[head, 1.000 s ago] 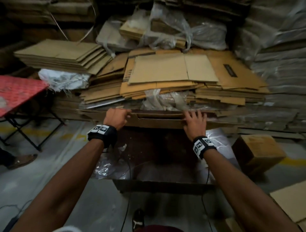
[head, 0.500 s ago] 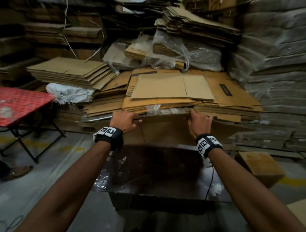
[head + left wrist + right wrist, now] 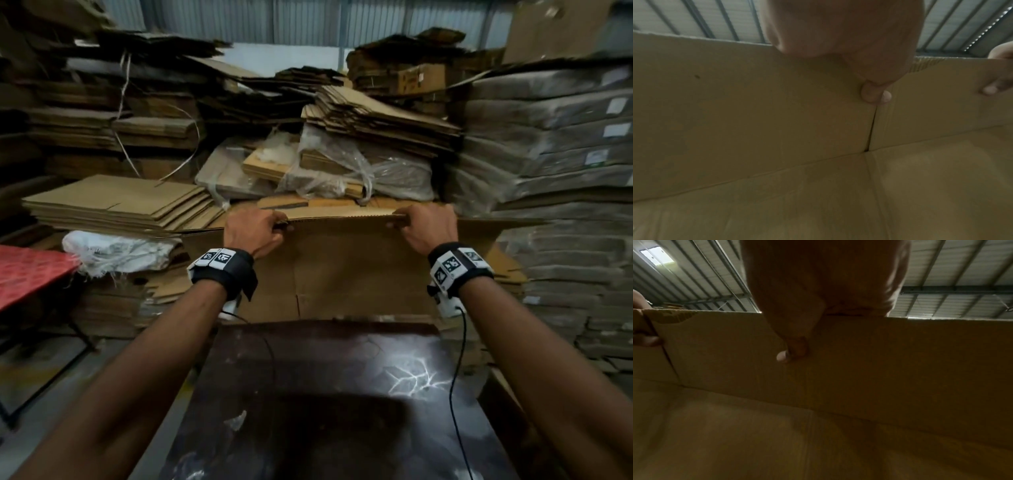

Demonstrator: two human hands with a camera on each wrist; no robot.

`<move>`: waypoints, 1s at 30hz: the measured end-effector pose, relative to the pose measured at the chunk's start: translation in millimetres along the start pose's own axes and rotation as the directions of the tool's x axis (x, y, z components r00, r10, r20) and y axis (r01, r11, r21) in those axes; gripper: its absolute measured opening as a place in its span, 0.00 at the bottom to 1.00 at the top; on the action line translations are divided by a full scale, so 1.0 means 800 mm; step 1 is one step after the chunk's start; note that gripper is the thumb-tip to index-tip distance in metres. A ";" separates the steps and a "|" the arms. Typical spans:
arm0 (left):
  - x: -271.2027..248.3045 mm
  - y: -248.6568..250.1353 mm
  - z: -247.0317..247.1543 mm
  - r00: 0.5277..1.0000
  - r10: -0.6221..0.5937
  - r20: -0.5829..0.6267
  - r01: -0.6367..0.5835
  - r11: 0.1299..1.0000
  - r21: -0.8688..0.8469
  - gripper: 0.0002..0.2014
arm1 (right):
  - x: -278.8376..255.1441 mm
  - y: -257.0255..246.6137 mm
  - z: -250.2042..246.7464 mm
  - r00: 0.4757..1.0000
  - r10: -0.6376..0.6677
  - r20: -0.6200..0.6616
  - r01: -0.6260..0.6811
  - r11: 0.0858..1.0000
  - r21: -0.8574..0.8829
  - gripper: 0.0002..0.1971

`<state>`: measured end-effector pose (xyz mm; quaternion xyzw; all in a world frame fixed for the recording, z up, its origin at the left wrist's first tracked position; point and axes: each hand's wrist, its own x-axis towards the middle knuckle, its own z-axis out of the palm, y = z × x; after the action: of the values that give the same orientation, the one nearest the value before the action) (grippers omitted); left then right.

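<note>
Holds a flattened cardboard box (image 3: 342,270) upright by its top edge, both arms stretched forward. Grips that edge with the left hand (image 3: 255,233), fingers hooked over the far side and thumb (image 3: 873,94) pressed flat on the near face, right at the vertical slit between two flaps. Clamps the same edge with the right hand (image 3: 428,228) further along, again with fingers curled over the top and thumb on the near face (nail pale against the brown board in the right wrist view). Places the two hands well apart, with a bare stretch of corrugated edge between them.

Stands the box at the far end of a dark tabletop (image 3: 325,394), lower edge down at the table's far rim; cannot tell whether touching it or just beyond it.

Faces a wall of stacked flat cartons: a neat pile (image 3: 120,202) to the left, a plastic-wrapped bundle (image 3: 359,168) just behind the held edge, tall wrapped stacks (image 3: 565,154) to the right. Shows a white sack (image 3: 116,251) under the left pile and a red table (image 3: 27,274) at the far left. Wears black wristbands (image 3: 222,270) with white marker tags on both wrists, and trails a thin cable (image 3: 455,377) from the right one down over the tabletop.
</note>
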<state>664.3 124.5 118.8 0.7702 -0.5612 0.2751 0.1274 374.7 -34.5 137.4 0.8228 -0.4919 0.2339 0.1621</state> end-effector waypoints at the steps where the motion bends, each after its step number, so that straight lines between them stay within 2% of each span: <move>1: 0.016 -0.005 0.004 1.000 -0.007 -0.013 0.007 1.000 -0.017 0.17 | 0.011 -0.005 0.001 1.000 0.024 -0.020 -0.025 1.000 -0.016 0.10; 5: 0.082 -0.020 0.022 0.998 -0.010 -0.066 0.008 0.999 -0.038 0.22 | 0.047 -0.017 0.013 0.995 0.092 -0.041 -0.094 0.995 -0.038 0.07; 9: 0.149 -0.025 0.039 0.995 0.012 -0.101 -0.014 1.000 -0.015 0.21 | 0.092 -0.018 0.033 0.987 0.159 -0.032 -0.158 0.987 0.028 0.09; 13: 0.211 -0.014 0.056 0.994 0.034 -0.105 -0.039 0.998 -0.048 0.18 | 0.144 -0.015 0.062 0.978 0.195 -0.075 -0.191 0.980 0.063 0.09; 15: 0.243 -0.007 0.070 0.993 0.053 -0.109 -0.056 0.998 -0.026 0.14 | 0.174 -0.009 0.078 0.975 0.194 -0.106 -0.188 0.980 0.069 0.10; 18: 0.293 0.002 0.096 0.991 0.057 -0.123 -0.056 0.998 0.016 0.12 | 0.227 0.007 0.105 0.967 0.196 -0.162 -0.187 0.980 0.065 0.18; 23: 0.379 0.020 0.149 0.984 0.021 -0.175 -0.023 1.000 -0.011 0.20 | 0.327 0.040 0.157 0.951 0.172 -0.256 -0.144 0.982 0.124 0.22; 26: 0.425 0.031 0.185 0.986 0.005 -0.165 -0.008 1.000 -0.018 0.19 | 0.381 0.054 0.193 0.943 0.142 -0.302 -0.106 0.985 0.134 0.21; 30: 0.466 0.033 0.254 0.980 0.048 -0.193 -0.045 0.999 0.017 0.25 | 0.431 0.070 0.244 0.936 0.097 -0.339 -0.038 0.984 0.176 0.20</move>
<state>777.9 -283.0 161.3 0.7273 -0.5623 0.3550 0.1699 509.2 -410.7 163.7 0.7620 -0.4627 0.4205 0.1686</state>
